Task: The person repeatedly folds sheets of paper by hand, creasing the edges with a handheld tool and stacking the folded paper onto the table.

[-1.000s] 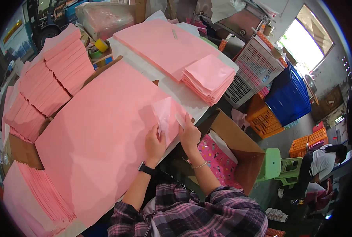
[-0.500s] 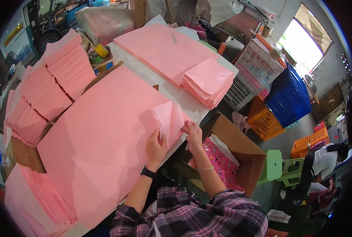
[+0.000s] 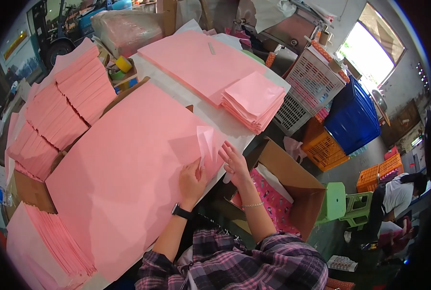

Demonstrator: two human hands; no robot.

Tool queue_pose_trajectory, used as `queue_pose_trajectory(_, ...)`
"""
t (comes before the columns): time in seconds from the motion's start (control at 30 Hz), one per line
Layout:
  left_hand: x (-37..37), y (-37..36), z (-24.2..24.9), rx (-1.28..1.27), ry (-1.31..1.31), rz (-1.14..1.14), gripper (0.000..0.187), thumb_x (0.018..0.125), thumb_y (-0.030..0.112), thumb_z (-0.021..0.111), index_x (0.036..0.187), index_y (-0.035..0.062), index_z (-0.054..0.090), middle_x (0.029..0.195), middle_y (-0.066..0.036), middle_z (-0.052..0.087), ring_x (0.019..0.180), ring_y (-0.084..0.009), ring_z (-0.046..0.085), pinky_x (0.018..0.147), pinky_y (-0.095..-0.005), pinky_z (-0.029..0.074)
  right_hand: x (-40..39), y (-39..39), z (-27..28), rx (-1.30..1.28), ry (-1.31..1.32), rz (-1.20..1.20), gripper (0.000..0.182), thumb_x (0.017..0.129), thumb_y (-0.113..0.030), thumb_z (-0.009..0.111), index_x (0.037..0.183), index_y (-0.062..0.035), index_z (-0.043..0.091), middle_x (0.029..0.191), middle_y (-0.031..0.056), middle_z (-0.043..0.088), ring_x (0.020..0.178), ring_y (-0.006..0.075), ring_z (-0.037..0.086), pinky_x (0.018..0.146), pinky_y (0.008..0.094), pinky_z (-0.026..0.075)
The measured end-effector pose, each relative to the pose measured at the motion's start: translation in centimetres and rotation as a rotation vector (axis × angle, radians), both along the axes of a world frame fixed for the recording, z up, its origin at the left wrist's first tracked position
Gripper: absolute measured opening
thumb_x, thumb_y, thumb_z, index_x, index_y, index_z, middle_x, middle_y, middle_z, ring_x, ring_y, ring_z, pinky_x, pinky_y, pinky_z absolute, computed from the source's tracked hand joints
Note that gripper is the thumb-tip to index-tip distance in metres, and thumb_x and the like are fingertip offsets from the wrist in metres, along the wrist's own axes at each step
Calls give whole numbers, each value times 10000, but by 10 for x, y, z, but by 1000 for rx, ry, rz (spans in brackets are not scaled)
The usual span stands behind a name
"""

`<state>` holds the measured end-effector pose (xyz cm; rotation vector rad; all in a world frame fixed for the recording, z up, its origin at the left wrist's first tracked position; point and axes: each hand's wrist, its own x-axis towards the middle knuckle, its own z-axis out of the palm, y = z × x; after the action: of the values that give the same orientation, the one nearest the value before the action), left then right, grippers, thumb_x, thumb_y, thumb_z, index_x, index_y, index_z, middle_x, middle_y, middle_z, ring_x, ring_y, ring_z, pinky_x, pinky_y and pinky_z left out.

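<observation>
A big pink paper sheet (image 3: 123,164) covers the table in front of me. Its near right corner (image 3: 205,140) is curled up off the pile. My left hand (image 3: 192,180), with a black watch on the wrist, pinches that lifted corner at its base. My right hand (image 3: 233,163) hovers just right of the corner at the table's edge, fingers spread, holding nothing.
A pile of folded pink squares (image 3: 254,100) and another large pink stack (image 3: 201,60) lie further back. Rows of pink bundles (image 3: 56,111) fill the left side. An open cardboard box (image 3: 283,188) stands right of me. Crates (image 3: 350,118) and a seated person (image 3: 394,195) are at right.
The lifted corner stood broad and folded over half a second ago; now it is narrower and more upright. My right hand let go of it and opened.
</observation>
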<state>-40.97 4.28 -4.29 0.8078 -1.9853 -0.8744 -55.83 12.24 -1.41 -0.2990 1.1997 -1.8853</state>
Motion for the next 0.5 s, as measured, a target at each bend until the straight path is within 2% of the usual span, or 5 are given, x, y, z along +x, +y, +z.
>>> queue_pose_trajectory(0.1, 1, -1, -2, -1, -33, -16, 352, 863, 179, 605, 1169, 11, 650, 1043, -152, 684, 970, -333, 613, 890, -412, 468, -3, 0, -6, 94, 61, -27, 496, 984, -309, 554, 1354, 10, 469, 1323, 105, 579, 1083, 145, 609, 446, 161, 294)
queue_pose_trajectory(0.2, 3, 0, 8, 29, -47, -33, 345, 849, 177, 624, 1159, 29, 660, 1097, -159, 677, 1001, -322, 607, 897, -399, 468, -7, 2, -9, 236, 49, 6, 430, 997, -363, 516, 1280, -40, 538, 1209, 34, 627, 1080, 112, 610, 430, 151, 287)
queue_pose_trajectory(0.23, 3, 1, 11, 29, -47, -34, 345, 849, 177, 624, 1159, 29, 660, 1097, -159, 677, 1001, -322, 607, 897, -399, 468, -10, 3, -11, 236, 49, 5, 430, 997, -363, 516, 1280, -40, 538, 1209, 34, 627, 1080, 112, 610, 430, 151, 287)
queue_pose_trajectory(0.33, 4, 9, 25, -127, -204, -100, 369, 854, 233, 624, 1194, 94, 661, 1253, -137, 615, 1132, -306, 538, 987, -421, 402, -15, 7, -5, 228, -160, -33, 420, 994, -377, 513, 1225, -30, 560, 1177, 39, 644, 1067, 114, 622, 424, 149, 289)
queue_pose_trajectory(0.5, 1, 13, 19, -318, -325, -101, 400, 855, 285, 626, 1230, 148, 650, 1363, -122, 535, 1238, -314, 450, 1055, -453, 323, -19, 11, -5, 245, -219, -36, 436, 971, -386, 556, 1206, -19, 570, 1133, 44, 666, 976, 114, 655, 415, 153, 290)
